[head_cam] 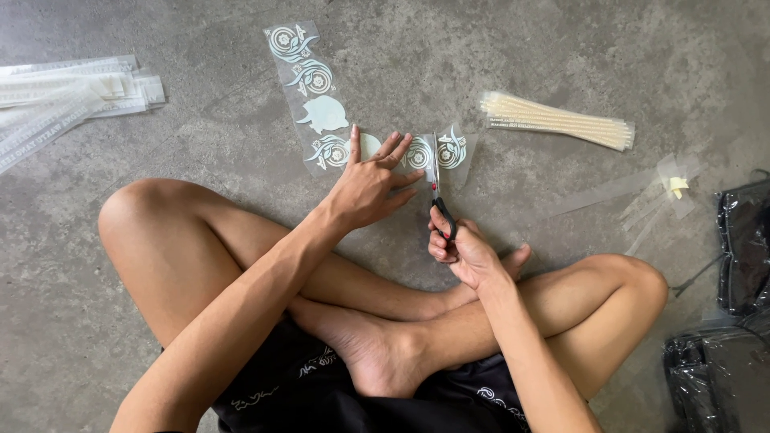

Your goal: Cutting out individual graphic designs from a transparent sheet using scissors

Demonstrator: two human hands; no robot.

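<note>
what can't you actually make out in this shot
- Head view: the left hand covers part of the clear printed strip.
- The right hand wraps the scissors handles, hiding them.
- The pale strip pile is cut off by the left edge.
- The black bags are cut off at right.

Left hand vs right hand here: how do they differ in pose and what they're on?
The left hand lies flat, fingers spread, pressing the clear sticker strip against the concrete floor; the right hand is curled, raised off the floor.
The left hand holds no tool; the right hand grips black-handled scissors, blades on the strip.
The left forearm crosses over a knee; the right comes up beside the other.
Both are bare and work the same strip.
</note>
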